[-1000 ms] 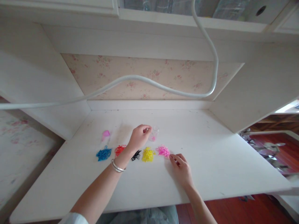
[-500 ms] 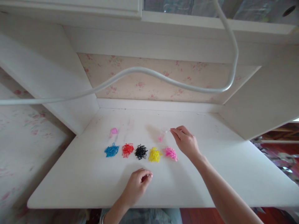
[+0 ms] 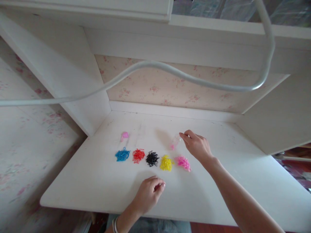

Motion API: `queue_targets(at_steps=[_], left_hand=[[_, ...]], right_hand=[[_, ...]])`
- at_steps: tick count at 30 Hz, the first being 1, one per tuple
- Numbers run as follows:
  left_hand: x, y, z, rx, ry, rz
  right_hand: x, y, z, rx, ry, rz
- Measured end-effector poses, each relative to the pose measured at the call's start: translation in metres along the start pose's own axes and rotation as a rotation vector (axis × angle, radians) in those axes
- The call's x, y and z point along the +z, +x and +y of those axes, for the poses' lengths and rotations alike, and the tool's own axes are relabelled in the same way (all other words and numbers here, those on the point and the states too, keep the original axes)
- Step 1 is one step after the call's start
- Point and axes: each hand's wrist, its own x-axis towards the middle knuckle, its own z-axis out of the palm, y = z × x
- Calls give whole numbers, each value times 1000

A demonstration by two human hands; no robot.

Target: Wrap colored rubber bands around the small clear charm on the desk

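Observation:
My right hand (image 3: 196, 144) has thumb and forefinger pinched together above the far middle of the desk. Just by those fingertips is a small see-through container (image 3: 177, 139) with a pink bit at its lower end; whether the fingers grip its rim or something tiny is unclear. My left hand (image 3: 150, 192) is curled over the near part of the desk, its fingertips together, and what it may hold is hidden. Between the hands runs a row of small rubber-band piles: blue (image 3: 122, 155), red (image 3: 138, 156), black (image 3: 152, 159), yellow (image 3: 166, 162) and pink (image 3: 183, 163).
A small translucent pink piece (image 3: 124, 136) lies behind the blue pile. White desk (image 3: 97, 181) surface spreads around the piles, with side panels and a flowered wall behind. A thick white cable (image 3: 150, 64) crosses in front of the upper view.
The camera view has shifted, so the scene sits slightly farther right. Against the piles, both hands have barely moved. The right-hand pinch stays by the see-through container.

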Motion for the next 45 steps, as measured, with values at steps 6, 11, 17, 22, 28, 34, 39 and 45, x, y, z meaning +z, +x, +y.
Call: queue_targets(at_steps=[6, 11, 17, 22, 28, 34, 39, 45], left_hand=[[0, 0, 2, -11, 11, 4], [-1, 0, 4, 1, 18, -2], [-1, -2, 3, 2, 16, 21], [0, -1, 1, 8, 20, 17], [-2, -2, 1, -4, 6, -1], [4, 2, 3, -4, 42, -5], [12, 17, 12, 1, 229, 8], [18, 55, 37, 76, 524, 53]], right_hand=[[-3, -4, 3, -6, 9, 0], [-4, 0, 0, -14, -5, -13], [-4, 5, -3, -26, 31, -41], [-7, 4, -5, -5, 70, 0], [-11, -19, -6, 172, 339, 112], [10, -83, -11, 355, 544, -53], [36, -139, -20, 498, 520, -192], [41, -155, -38, 591, 508, -198]])
